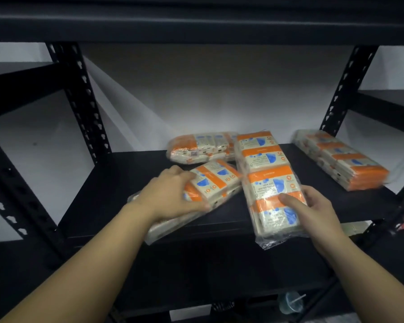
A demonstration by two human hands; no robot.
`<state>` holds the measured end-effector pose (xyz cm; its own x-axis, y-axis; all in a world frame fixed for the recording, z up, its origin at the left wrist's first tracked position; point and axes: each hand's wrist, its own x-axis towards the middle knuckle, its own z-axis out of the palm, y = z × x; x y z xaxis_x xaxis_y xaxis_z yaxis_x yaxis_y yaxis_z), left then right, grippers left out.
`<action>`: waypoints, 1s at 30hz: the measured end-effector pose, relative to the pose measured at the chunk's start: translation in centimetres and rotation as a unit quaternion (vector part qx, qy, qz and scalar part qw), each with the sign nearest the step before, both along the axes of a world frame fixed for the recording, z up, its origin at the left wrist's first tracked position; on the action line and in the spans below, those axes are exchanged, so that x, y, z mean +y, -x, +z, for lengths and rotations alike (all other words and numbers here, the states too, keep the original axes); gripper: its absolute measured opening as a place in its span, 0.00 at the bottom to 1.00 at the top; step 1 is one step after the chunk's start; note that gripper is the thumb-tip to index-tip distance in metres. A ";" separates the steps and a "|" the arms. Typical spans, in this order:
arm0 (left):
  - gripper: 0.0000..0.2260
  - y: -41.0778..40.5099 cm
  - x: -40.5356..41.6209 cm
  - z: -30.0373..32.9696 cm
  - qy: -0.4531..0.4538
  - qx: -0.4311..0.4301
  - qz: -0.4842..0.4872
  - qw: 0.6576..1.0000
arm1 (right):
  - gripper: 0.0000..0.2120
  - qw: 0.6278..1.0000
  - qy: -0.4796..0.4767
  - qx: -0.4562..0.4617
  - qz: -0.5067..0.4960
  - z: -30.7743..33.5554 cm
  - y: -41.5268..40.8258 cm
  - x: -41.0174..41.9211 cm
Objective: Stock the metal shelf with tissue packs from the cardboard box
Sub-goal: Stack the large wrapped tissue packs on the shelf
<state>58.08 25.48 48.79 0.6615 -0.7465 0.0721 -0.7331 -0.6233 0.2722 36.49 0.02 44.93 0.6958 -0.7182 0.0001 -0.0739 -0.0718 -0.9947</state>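
Note:
Several orange-and-white tissue packs lie on the black metal shelf. My left hand grips the near end of a slanted pack left of centre, its fingers curled over the wrapping. My right hand holds a long pack that lies lengthwise toward the wall, thumb on top and fingers round its right side. Its near end overhangs the shelf's front edge. Another pack rests near the back, and a fourth lies at the far right. The cardboard box is out of view.
Black slotted uprights stand at the left and right. An upper shelf board runs overhead. A white wall closes the back. Below, a lower shelf shows, with a clear plastic cup near the floor.

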 end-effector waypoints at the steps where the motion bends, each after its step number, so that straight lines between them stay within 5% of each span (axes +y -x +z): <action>1: 0.43 0.3 -1.1 -0.3 -0.027 -0.029 -0.002 0.999 | 0.15 1.000 -0.004 0.001 0.000 0.0 0.2 -0.4; 12: 0.31 -3.6 -5.1 0.6 -0.126 -0.042 -0.011 0.991 | 0.12 0.998 0.004 0.061 0.004 1.3 3.1 -7.6; 21: 0.35 -1.6 -10.9 -1.6 -0.088 -0.040 0.041 0.994 | 0.12 0.982 0.066 0.162 0.071 3.0 3.0 -11.3; 30: 0.33 -4.5 -12.6 -2.5 -0.076 -0.081 0.044 0.993 | 0.17 0.983 0.078 0.159 0.055 3.3 2.4 -12.4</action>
<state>62.54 12.84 46.33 0.7138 -0.6964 0.0736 -0.7001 -0.7121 0.0521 34.05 -12.34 48.23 0.7525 -0.6464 -0.1261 -0.3627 -0.2469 -0.8986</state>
